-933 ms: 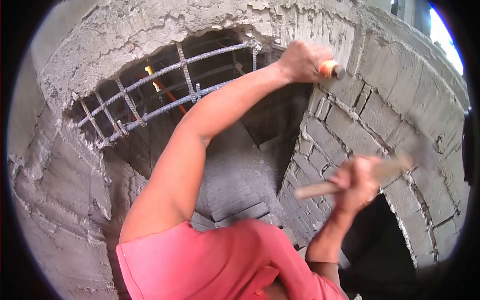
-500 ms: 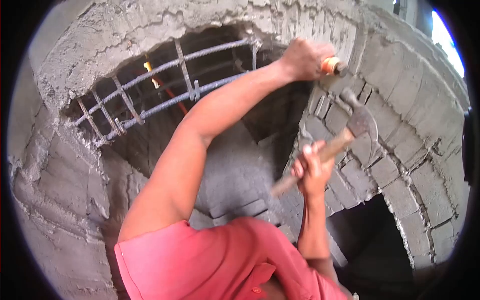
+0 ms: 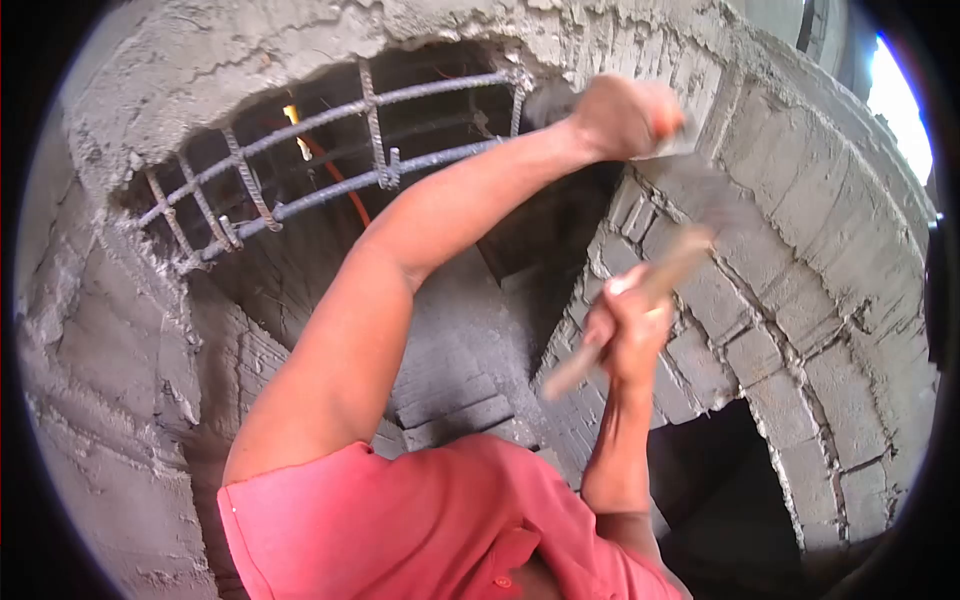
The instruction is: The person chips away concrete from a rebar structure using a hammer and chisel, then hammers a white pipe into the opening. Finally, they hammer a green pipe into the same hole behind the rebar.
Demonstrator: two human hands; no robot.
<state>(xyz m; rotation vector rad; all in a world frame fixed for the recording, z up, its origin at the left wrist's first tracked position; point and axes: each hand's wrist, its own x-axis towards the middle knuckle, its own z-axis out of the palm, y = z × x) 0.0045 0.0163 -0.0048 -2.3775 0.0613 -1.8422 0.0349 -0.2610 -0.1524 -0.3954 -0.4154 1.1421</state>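
Observation:
My left hand [image 3: 622,117] is closed around an orange-handled tool, seemingly a chisel [image 3: 668,124], at the upper right, against the concrete edge beside the opening. The orange end shows at the right of the fist; the fist and arm hide most of the rest. Below it, my right hand [image 3: 634,318] grips the wooden handle of a claw hammer [image 3: 682,258]. The hammer's head is smeared by motion, just below and right of the chisel's end.
Crossed rebar [image 3: 385,98] spans a ragged opening in the concrete [image 3: 200,75]. A grey block wall [image 3: 790,300] curves along the right, with a dark opening [image 3: 725,490] low in it. An orange cord [image 3: 345,185] hangs behind the bars.
The hammer's head has moved up closer to the chisel's end and is now blurred. My left hand still holds the chisel, slightly further right in view. The view has shifted a little.

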